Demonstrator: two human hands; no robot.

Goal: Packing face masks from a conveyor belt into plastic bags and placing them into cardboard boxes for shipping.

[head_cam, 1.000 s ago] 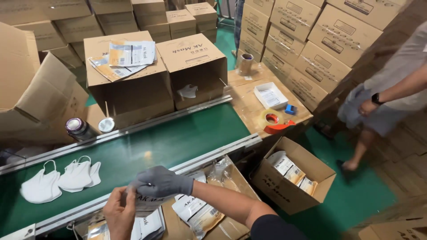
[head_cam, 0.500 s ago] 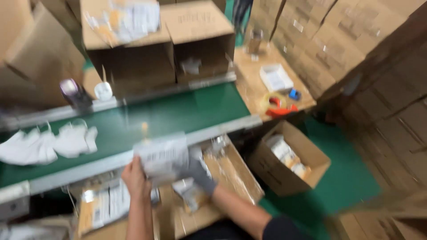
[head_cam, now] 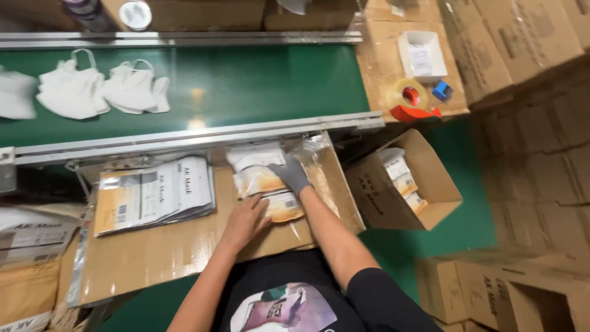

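Your left hand (head_cam: 246,220), bare, and your right hand (head_cam: 291,174), in a grey glove, now rest fingers-down on the filled packets (head_cam: 265,184) stacked in the plastic-lined carton (head_cam: 337,184) at your lap; half a second ago both hands held one packet up above this carton, so that packet now appears set onto the stack. Neither hand pinches anything: the left lies flat, fingers together, on the nearest packet, and the right presses with loosely spread fingers on the one beyond. Left of the carton, a sheaf of flat printed pouches (head_cam: 157,193) lies on cardboard. An open box (head_cam: 402,181) on the floor to your right holds a row of small white packs. On the green conveyor belt (head_cam: 246,83), white masks (head_cam: 101,91) lie loose, well apart from your hands.
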